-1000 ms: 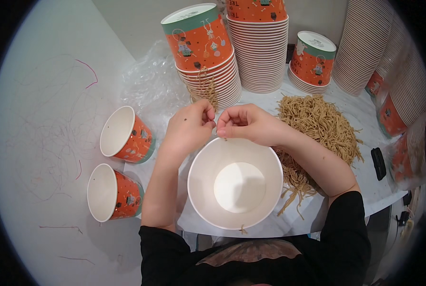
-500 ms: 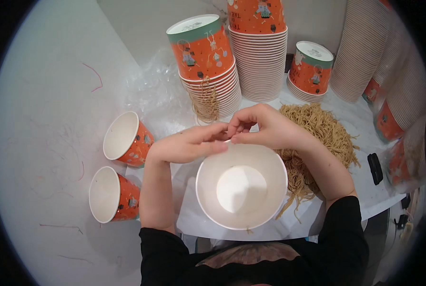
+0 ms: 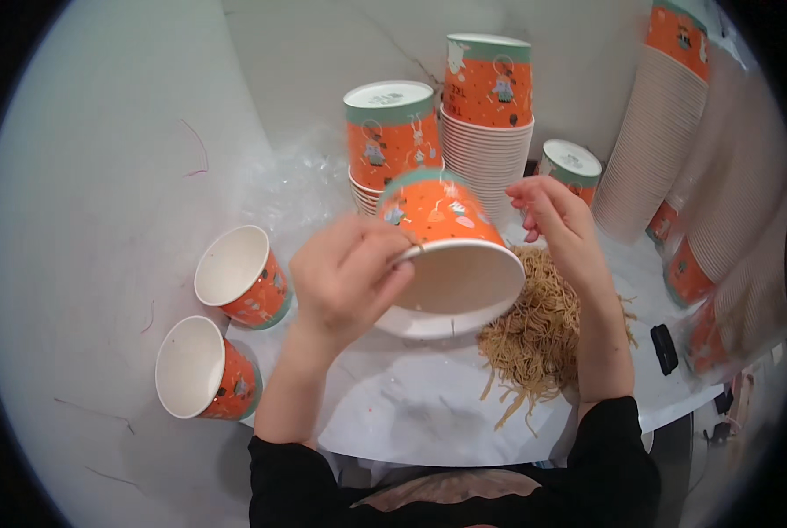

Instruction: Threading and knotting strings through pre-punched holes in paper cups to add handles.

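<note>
My left hand (image 3: 349, 273) is closed on the rim of an orange paper bucket (image 3: 451, 207) with a green base band. The bucket is tilted, with its white mouth toward me. A bit of tan string shows on the rim beside my left fingers. Just under the mouth a second white curved edge shows; I cannot tell whether it belongs to another bucket. To the right, apart from the bucket, my right hand (image 3: 556, 216) is raised with loosely bent fingers and nothing visible in them. Beneath my right forearm lies a heap of tan strings (image 3: 534, 339).
Two buckets, an upper one (image 3: 239, 273) and a lower one (image 3: 202, 370), lie tipped at the left. Upside-down bucket stacks (image 3: 486, 150) stand behind, near clear plastic (image 3: 292, 189). More stacks (image 3: 653, 132) and a small black object (image 3: 664, 349) are at right.
The bucket has tipped up and away, so its printed side now shows. My left hand has taken its rim, and my right hand has moved off to the right. The view has shifted too.
</note>
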Available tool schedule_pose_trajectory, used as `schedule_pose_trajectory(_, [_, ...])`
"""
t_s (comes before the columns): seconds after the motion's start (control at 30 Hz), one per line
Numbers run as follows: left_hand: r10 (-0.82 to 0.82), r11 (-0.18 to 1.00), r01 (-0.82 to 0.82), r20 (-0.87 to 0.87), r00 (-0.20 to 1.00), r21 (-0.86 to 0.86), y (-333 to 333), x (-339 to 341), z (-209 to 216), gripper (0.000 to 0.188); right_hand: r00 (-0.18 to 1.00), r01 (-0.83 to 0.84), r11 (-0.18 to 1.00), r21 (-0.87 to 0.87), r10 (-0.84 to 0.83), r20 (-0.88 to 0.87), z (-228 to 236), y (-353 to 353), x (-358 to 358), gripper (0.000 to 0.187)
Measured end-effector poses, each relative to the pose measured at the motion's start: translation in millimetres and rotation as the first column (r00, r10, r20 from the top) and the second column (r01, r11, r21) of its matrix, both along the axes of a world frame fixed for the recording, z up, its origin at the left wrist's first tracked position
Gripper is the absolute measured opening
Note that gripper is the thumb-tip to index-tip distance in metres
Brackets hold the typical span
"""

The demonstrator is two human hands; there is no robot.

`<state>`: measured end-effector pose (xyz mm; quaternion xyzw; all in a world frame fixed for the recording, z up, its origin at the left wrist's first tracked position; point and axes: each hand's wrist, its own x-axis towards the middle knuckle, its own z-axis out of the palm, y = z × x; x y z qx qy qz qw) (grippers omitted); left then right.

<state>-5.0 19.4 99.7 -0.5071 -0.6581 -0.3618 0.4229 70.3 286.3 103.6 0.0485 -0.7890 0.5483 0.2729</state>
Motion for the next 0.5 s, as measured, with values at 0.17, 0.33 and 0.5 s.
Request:
schedule_pose_trajectory(0.17, [0.191,0.981,-0.146,-0.501,0.844,0.128,-5,2,-19,0.032,0.945,-0.292,0.950,-0.108,0.304,0.120,31,-12,-4,0.050])
schedule_pose_trajectory(0.33, [0.230,0.973,-0.160,-0.629,0.742,0.167,-5,-11,-23,0.021,0.921,-0.356,0.925,0.134,0.322,0.222,70,-67,-27,0.089])
schedule_pose_trajectory(0.5, [0.376,0.926,-0.270,-0.581,0.722,0.263,-30,-32,-11,0.020,0.912,-0.396,0.836,0.379,0.408,0.051,93,-107,-74,0.120])
